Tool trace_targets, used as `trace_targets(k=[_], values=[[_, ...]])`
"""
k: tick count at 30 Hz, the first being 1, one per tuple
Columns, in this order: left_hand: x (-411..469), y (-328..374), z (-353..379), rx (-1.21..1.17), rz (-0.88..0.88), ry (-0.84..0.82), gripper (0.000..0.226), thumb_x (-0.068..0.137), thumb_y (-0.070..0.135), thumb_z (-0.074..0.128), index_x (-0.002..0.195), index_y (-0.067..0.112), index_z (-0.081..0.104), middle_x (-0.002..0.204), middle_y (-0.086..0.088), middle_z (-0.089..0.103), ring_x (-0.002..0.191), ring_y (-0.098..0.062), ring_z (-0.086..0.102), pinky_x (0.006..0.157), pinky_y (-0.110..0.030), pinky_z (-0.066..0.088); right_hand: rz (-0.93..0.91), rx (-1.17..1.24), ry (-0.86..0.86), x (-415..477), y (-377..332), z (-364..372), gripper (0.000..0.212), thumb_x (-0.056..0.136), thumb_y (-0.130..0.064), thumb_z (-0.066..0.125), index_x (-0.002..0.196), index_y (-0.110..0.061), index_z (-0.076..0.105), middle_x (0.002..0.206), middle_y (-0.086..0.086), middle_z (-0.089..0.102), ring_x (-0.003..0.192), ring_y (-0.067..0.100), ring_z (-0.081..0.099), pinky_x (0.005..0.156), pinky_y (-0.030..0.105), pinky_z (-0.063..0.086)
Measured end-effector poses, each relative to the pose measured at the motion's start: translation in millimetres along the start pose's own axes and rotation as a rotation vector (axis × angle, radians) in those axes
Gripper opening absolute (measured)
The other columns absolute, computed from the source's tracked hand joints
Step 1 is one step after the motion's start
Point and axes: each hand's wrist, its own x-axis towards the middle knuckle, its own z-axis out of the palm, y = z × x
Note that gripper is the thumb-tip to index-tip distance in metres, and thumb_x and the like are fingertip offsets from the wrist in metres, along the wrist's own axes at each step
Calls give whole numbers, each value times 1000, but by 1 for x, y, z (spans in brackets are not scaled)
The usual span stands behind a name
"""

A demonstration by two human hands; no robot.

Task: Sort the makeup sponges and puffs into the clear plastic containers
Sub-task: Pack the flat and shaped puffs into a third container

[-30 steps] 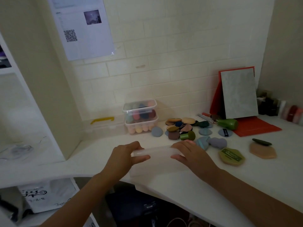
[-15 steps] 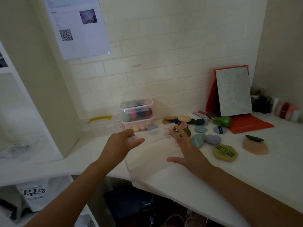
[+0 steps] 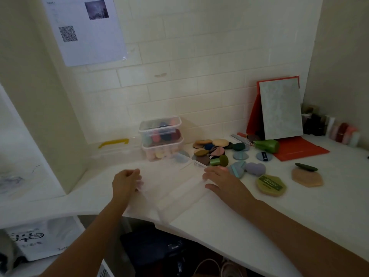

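- Clear, shallow plastic container (image 3: 173, 188) at front edge of white tabletop (image 3: 299, 212), between both hands; blurred, so lid vs. base hard to tell apart.
- L hand (image 3: 126, 182) at container's left edge, fingers curled round it, gripping.
- R hand (image 3: 224, 180) at container's right edge, fingers fairly straight & spread, thumb out, lying flat against it; nothing pinched.
- Behind container, by tiled wall: two stacked clear lidded boxes (image 3: 161, 136), both w/ coloured sponges inside.
- Right of stack: loose pile of round puffs (image 3: 209, 149) in tan, navy, olive, pink, dk green.
- Just beside R hand: teal puff (image 3: 237, 169) & lilac heart-shaped sponge (image 3: 255, 168), touching each other.
- Further right: round green puff w/ label (image 3: 270, 184); tan hexagonal puff (image 3: 307, 177) w/ dk green piece (image 3: 306, 167) on top.
- Back right: red folder (image 3: 299, 149) propping grey board (image 3: 281, 110); shiny green bottle-shaped item (image 3: 266, 145) on its side in front.
- Left of stack: clear box w/ yellow handle (image 3: 113, 143).
- Top left on wall: paper sheet w/ QR code (image 3: 85, 31).
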Motion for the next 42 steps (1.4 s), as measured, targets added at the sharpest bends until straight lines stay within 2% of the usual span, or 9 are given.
trace_targets(k=[5,12,20,23,28,31,35,38,42], values=[[-7,-9,3,175,122,36,30,92,21,55,119,8,58,121,-12,60,99,-23,59,91,-34,42,43,-28,-23,1,2,0,23,89,-18,63,112,-15,65,133,2,55,124,20,50,92,23,40],[-55,0,8,399,934,-113,38,90,53,40,86,24,65,111,13,55,120,-3,39,112,-37,12,123,76,-194,1,-2,-17,38,97,-18,50,133,-27,48,152,-9,29,135,11,34,108,23,30],[-75,-6,13,377,902,-272,65,83,75,25,74,23,63,88,14,62,104,2,42,90,-1,24,607,-216,50,1,23,-78,25,94,-21,51,116,-11,56,122,7,51,106,21,54,82,29,43],[-79,-5,20,398,892,-259,59,82,75,26,66,27,57,79,14,61,102,0,41,90,-4,25,913,-277,-244,-5,33,-100,51,92,-45,49,123,-5,53,125,14,52,112,28,52,88,36,45],[-85,0,31,456,858,-227,55,79,65,34,68,18,61,80,9,63,99,-4,42,85,-16,30,905,-343,-773,0,26,-114,44,103,-21,35,143,-5,28,149,11,34,136,21,36,105,28,32],[-91,-1,37,482,923,-149,50,83,55,36,67,14,60,74,3,61,92,-8,41,82,-14,29,922,-373,-645,-2,28,-113,42,98,-24,47,134,-5,44,133,10,51,116,20,53,84,29,42],[-98,5,36,487,857,-157,78,74,83,14,71,18,56,80,6,55,88,-9,43,76,-14,29,808,-77,-190,-2,31,-109,20,90,-28,58,94,-10,67,79,1,61,73,13,56,55,21,39],[-100,8,32,504,803,-187,92,64,91,3,81,20,59,90,9,52,92,-5,44,77,-15,31,622,271,137,9,9,-105,5,86,-23,66,86,-18,68,73,-9,61,68,3,54,56,11,36],[-104,11,26,533,704,-303,100,53,94,17,109,22,58,106,12,48,100,-2,44,79,-14,31,391,519,154,30,-33,-87,9,85,-20,68,82,-25,62,73,-10,59,70,10,56,58,16,46]])
